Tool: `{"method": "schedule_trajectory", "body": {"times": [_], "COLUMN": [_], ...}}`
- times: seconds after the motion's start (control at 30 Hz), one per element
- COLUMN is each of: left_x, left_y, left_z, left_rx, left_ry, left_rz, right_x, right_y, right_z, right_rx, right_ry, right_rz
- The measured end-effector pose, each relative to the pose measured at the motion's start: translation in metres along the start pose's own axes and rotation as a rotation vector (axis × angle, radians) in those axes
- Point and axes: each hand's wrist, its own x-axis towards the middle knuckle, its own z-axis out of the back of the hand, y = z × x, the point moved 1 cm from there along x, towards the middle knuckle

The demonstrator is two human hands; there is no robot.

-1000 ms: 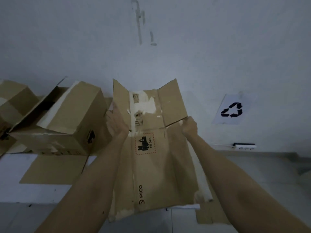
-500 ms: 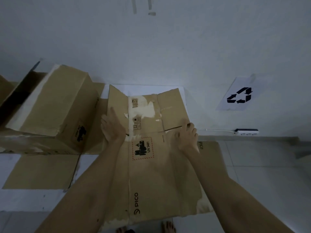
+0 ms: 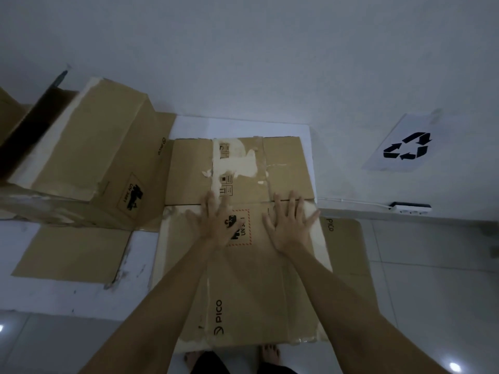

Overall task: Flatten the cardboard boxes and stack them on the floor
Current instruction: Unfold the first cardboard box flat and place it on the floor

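Floor (image 3: 432, 265), hands (left hand (image 3: 216, 225), right hand (image 3: 290, 225)) flat on flattened box (image 3: 243, 287)

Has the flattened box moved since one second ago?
Yes. The flattened box was held upright in front of the wall; it has gone down and now lies flat on the floor, with both hands pressing on it.

Flattened box (image 3: 243, 279): brown, torn whitish patches, black PICO print, red dashed-border label. Upright box (image 3: 89, 152): brown, black print. Wall sign (image 3: 405, 144): white, black recycling arrows. Floor (image 3: 432, 292): pale tiles.
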Motion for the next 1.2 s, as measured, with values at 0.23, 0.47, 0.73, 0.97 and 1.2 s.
{"method": "schedule_trajectory", "body": {"times": [0.23, 0.47, 0.73, 0.97, 1.2], "left_x": [-0.01, -0.029, -0.119, -0.155, -0.122], "left_y": [-0.01, -0.008, -0.003, 0.011, 0.047], "left_z": [-0.003, -0.014, -0.053, -0.059, -0.025], "left_rx": [0.022, -0.006, 0.0, 0.002, 0.087], "left_ry": [0.025, 0.016, -0.157, -0.166, -0.068], "left_rz": [0.008, -0.029, 0.002, 0.095, 0.189], "right_x": [0.002, -0.05, -0.038, 0.002, 0.008], "right_y": [0.005, 0.02, 0.014, -0.015, -0.022], "right_z": [0.005, -0.023, -0.011, 0.011, 0.008], "right_rx": [-0.026, 0.019, -0.048, -0.043, -0.069], "right_ry": [0.068, -0.007, 0.092, 0.169, 0.145], "right_rz": [0.005, 0.26, 0.321, 0.16, 0.094]}}
